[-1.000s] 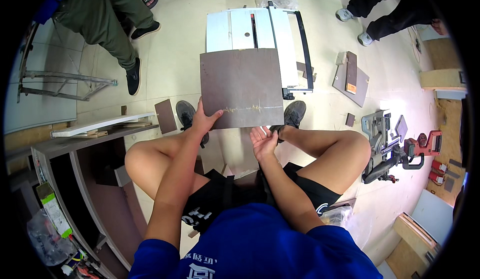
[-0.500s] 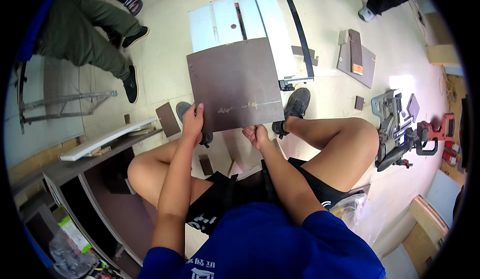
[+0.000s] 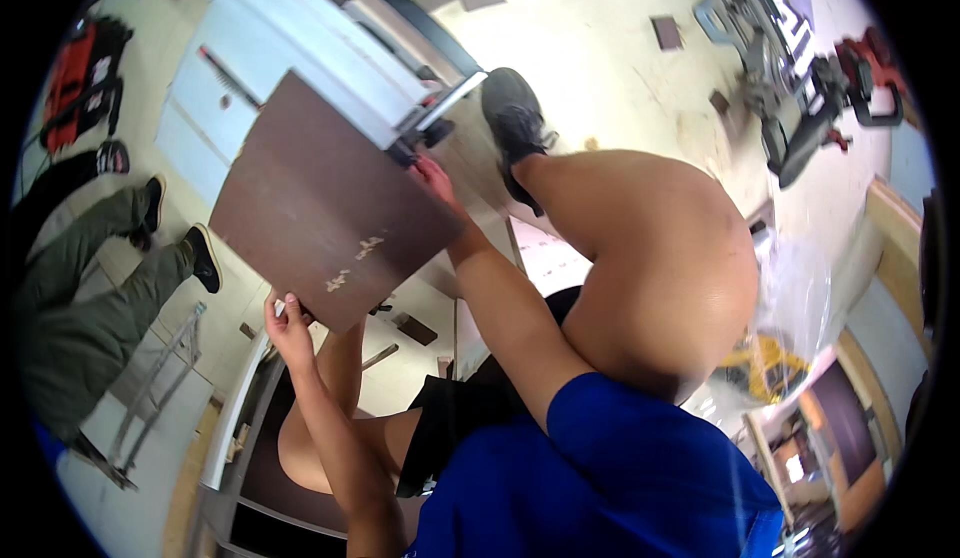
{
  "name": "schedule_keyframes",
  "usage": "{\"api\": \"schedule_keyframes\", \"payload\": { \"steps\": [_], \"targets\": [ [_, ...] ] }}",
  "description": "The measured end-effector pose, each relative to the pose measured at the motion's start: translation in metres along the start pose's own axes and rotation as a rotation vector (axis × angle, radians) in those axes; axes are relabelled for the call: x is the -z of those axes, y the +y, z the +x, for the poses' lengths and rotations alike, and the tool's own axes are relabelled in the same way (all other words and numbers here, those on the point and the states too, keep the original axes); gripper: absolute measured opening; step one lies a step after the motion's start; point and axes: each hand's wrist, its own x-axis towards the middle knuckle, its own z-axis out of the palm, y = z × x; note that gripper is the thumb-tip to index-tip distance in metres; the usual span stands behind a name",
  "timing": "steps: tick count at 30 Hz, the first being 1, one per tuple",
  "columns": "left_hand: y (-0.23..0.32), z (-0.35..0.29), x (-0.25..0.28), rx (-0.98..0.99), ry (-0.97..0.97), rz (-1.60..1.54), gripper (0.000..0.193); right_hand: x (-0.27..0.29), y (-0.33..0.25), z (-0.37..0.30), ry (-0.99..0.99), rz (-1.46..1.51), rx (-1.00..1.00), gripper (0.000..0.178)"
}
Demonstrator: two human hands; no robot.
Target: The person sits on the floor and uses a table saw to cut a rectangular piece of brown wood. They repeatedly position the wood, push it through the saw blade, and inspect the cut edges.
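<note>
A square brown board (image 3: 325, 208) with chipped, pale marks on its face lies tilted over the near part of a pale-blue table saw (image 3: 245, 33). My left hand (image 3: 288, 330) is closed on the board's near left edge, thumb on top and fingers underneath. Beyond the board's right edge, my right hand (image 3: 437, 180) reaches close to the black fittings (image 3: 405, 148) at the saw's front corner. Its fingers are blurred and partly hidden, and whether they touch a fitting I cannot tell. The saw's dark blade slot (image 3: 230, 76) shows past the board.
A miter saw (image 3: 745, 58) and a red tool (image 3: 870, 73) stand at the right. Brown offcuts (image 3: 665, 32) lie on the floor. At the left are another person's legs (image 3: 90, 248) and a metal frame (image 3: 160, 388). A clear plastic bag (image 3: 790, 308) sits beside my right knee.
My view has swung right, so the scene appears turned and shifted left. The right hand has left the board's near edge and moved up to the saw's corner. The left hand still holds the board.
</note>
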Motion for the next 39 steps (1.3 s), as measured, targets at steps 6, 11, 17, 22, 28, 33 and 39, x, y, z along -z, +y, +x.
{"api": "schedule_keyframes", "payload": {
  "steps": [6,11,17,22,28,33,39],
  "targets": [
    [0.002,0.005,0.007,0.083,0.138,-0.087,0.026,-0.074,0.015,-0.03,0.343,-0.197,-0.034,0.036],
    [0.021,0.01,-0.001,0.133,0.107,-0.026,0.025,-0.064,0.052,-0.048,0.351,-0.309,-0.144,0.033],
    [0.031,0.01,0.009,0.233,0.11,0.018,0.026,-0.077,0.091,-0.078,0.396,-0.058,-0.237,0.037],
    [0.04,0.012,0.008,0.24,0.078,0.04,0.027,-0.085,0.115,-0.083,0.269,0.174,-0.266,0.045],
    [0.037,0.017,0.016,0.226,0.08,0.074,0.033,-0.092,0.124,-0.133,0.198,-0.398,-0.442,0.046],
    [0.025,0.02,0.028,0.198,0.049,0.099,0.035,-0.061,0.103,-0.191,0.026,-1.174,-0.867,0.049],
    [0.031,0.042,0.019,0.076,-0.021,0.104,0.031,-0.092,0.072,-0.207,-0.314,-1.505,-0.895,0.052]
  ]
}}
